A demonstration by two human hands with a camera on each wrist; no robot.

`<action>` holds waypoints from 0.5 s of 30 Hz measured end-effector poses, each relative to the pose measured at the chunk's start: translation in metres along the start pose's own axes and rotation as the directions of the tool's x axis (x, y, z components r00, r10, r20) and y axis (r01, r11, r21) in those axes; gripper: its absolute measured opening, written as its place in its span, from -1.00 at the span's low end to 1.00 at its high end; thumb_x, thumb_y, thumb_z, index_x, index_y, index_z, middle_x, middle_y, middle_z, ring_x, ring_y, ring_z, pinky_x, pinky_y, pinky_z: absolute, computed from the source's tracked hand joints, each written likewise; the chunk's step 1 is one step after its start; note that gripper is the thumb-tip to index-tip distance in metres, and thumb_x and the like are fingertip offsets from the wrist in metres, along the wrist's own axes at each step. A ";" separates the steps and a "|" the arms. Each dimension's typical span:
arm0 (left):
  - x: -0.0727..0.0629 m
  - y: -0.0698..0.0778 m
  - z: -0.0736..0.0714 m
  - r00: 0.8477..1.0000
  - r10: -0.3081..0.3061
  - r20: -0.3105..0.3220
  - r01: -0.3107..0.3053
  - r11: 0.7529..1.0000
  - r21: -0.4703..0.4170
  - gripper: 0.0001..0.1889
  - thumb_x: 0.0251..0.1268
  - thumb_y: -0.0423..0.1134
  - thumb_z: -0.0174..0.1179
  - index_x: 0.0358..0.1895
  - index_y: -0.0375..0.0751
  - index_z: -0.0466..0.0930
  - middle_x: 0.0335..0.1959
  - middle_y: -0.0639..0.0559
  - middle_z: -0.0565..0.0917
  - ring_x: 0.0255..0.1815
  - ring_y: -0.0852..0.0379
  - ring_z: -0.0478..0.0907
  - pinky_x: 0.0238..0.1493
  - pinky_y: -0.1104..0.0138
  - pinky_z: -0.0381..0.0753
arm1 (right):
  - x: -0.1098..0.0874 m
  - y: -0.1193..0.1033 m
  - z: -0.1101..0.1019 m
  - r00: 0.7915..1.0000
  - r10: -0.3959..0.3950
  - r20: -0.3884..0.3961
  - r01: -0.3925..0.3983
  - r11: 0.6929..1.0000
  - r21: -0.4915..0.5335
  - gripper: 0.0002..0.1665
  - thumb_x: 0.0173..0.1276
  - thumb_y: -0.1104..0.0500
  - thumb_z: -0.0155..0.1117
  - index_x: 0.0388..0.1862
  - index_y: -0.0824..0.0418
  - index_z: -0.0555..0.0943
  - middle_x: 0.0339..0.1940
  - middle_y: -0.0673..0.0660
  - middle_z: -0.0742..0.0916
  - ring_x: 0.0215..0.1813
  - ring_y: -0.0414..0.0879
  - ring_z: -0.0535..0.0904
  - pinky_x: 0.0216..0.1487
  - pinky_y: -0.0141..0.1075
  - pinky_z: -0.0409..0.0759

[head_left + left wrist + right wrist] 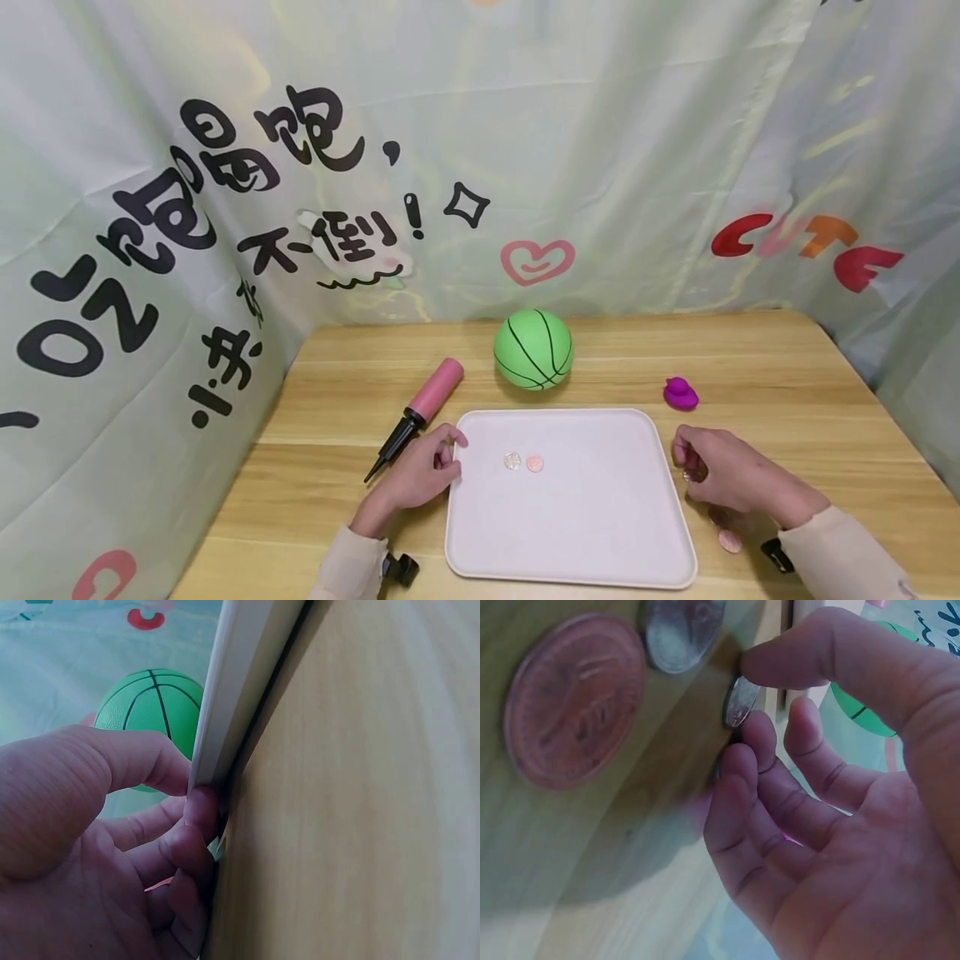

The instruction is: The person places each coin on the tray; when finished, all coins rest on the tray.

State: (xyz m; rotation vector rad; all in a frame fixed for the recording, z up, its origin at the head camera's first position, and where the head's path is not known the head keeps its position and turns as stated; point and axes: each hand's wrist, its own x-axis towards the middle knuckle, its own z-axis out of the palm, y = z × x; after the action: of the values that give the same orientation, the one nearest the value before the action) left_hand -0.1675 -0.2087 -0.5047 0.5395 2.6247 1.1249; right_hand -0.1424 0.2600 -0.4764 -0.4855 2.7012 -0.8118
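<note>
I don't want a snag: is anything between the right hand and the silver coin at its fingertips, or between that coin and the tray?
Nothing visible separates the right hand from the silver coin; thumb and fingertips are at its edge. Toward the tray, only its raised right rim stands between.

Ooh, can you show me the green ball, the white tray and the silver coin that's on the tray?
Green ball [533, 350]: head view, middle of its near side.
White tray [577, 517]: head view, a bare part of its flat bottom.
Silver coin [512, 461]: head view, middle of its upper face.
</note>
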 end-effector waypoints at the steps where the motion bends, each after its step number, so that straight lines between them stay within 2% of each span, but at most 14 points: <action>1: 0.000 0.000 0.000 1.000 0.001 -0.001 -0.001 1.000 -0.001 -0.68 0.38 -0.45 0.24 0.15 -0.17 0.61 -0.47 0.14 0.51 -0.48 0.32 0.41 -0.33 0.44 0.44 | 0.000 0.000 0.000 1.000 -0.002 0.000 0.002 1.000 -0.001 -0.53 0.03 0.44 0.57 -0.23 0.15 0.48 -0.40 -0.03 0.56 -0.34 -0.28 0.41 -0.33 -0.38 0.42; 9: 0.000 0.003 0.000 1.000 0.004 -0.006 -0.004 1.000 0.012 -0.69 0.37 -0.45 0.25 0.14 -0.19 0.61 -0.46 0.13 0.51 -0.47 0.30 0.42 -0.33 0.43 0.43 | -0.005 0.003 0.004 0.998 -0.055 -0.023 0.055 0.998 -0.012 -0.54 -0.01 0.44 0.52 -0.25 0.12 0.47 -0.42 -0.06 0.55 -0.37 -0.34 0.38 -0.36 -0.38 0.40; 15: 0.000 0.003 0.000 1.000 0.000 -0.006 0.000 1.000 0.019 -0.69 0.37 -0.45 0.25 0.14 -0.19 0.61 -0.46 0.13 0.51 -0.47 0.31 0.42 -0.32 0.43 0.44 | -0.006 0.002 0.005 0.999 -0.043 -0.011 0.043 0.999 0.001 -0.53 -0.05 0.46 0.48 -0.26 0.11 0.46 -0.44 -0.06 0.52 -0.40 -0.34 0.36 -0.38 -0.39 0.37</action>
State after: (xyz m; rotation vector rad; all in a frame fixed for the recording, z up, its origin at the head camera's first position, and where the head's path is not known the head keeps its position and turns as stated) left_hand -0.1669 -0.2065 -0.5026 0.5401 2.6429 1.1045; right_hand -0.1361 0.2613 -0.4808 -0.5420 2.7086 -0.8297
